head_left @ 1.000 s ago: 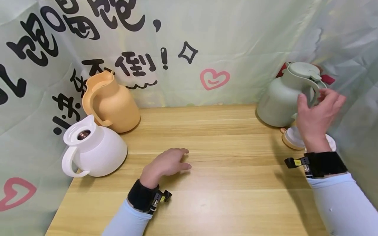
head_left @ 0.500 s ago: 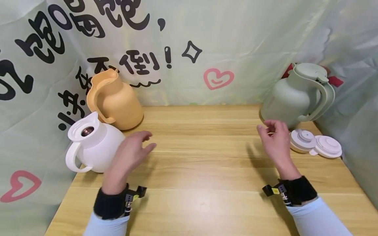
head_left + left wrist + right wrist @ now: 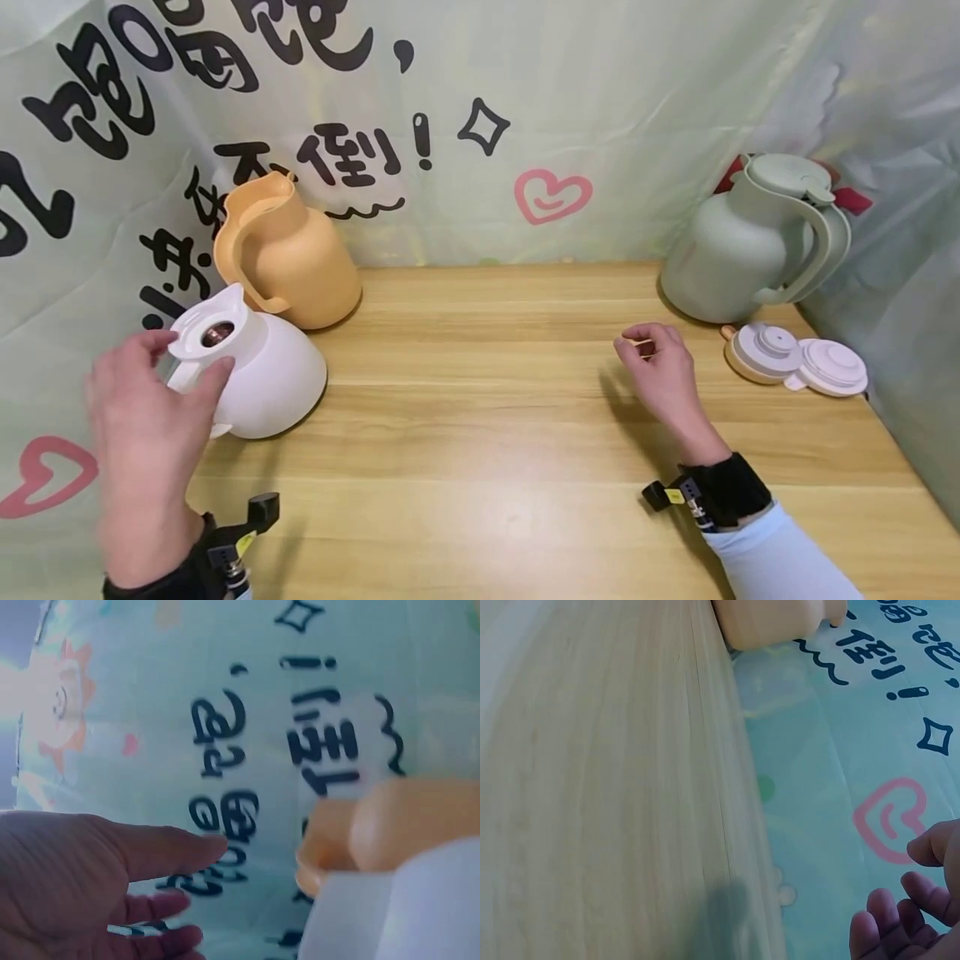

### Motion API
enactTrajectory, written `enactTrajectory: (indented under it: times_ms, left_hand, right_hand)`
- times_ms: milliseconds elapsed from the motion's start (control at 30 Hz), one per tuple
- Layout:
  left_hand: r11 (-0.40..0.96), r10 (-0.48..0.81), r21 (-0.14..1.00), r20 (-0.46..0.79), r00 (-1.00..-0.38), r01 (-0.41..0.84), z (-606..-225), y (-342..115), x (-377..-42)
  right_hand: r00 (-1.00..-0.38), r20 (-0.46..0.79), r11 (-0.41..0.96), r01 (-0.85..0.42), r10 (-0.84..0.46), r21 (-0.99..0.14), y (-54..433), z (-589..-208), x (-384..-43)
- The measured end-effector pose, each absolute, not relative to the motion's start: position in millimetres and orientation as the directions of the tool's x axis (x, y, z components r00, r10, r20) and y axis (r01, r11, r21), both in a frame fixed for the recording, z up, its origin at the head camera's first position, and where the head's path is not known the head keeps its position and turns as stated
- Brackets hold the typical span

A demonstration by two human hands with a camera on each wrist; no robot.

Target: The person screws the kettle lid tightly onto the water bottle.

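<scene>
At the left of the table a white thermos jug (image 3: 281, 387) stands without its lid, its round mouth exposed. My left hand (image 3: 146, 433) is beside its handle, thumb and fingers spread to either side; the handle is partly hidden behind the hand. In the left wrist view, the fingers of that hand (image 3: 67, 877) are extended with nothing between them, apart from the white jug (image 3: 427, 915). Over the right-centre of the table hovers my right hand (image 3: 663, 375), loosely curled and holding nothing. Its relaxed fingers also show in the right wrist view.
An orange thermos jug (image 3: 315, 271) without a lid stands behind the white one. At the back right is a grey-green jug (image 3: 716, 254) with its lid on. Two lids, one orange-based (image 3: 761, 354) and one white (image 3: 832, 367), lie before it. Printed cloth (image 3: 645, 100) walls the table.
My right hand has come away from the grey-green jug's handle toward the table's middle. My left hand has moved left across the table to the white jug's handle. The jugs stay put.
</scene>
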State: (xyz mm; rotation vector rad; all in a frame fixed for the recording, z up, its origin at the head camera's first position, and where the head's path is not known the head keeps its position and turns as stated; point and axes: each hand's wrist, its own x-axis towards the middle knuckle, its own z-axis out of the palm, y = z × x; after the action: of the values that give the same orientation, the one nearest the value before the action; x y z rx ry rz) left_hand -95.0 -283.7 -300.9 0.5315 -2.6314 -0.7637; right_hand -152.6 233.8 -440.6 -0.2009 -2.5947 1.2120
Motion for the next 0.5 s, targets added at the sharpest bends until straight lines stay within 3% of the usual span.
enactTrajectory:
  times_ms: [200,500]
  left_hand:
    - [0.75,-0.463,0.545,0.03,-0.886,-0.374,-311.0,-306.5,-104.1]
    - [0.64,-0.573,0.636,0.023,-0.819,-0.431,-341.9,-320.4,-117.5]
  right_hand:
    - [-0.958,0.193,0.65,-0.008,0.214,-0.76,229.5,-442.9,-151.8]
    - [-0.97,0.177,0.668,-0.019,0.169,-0.744,225.7,-446.2,-150.0]
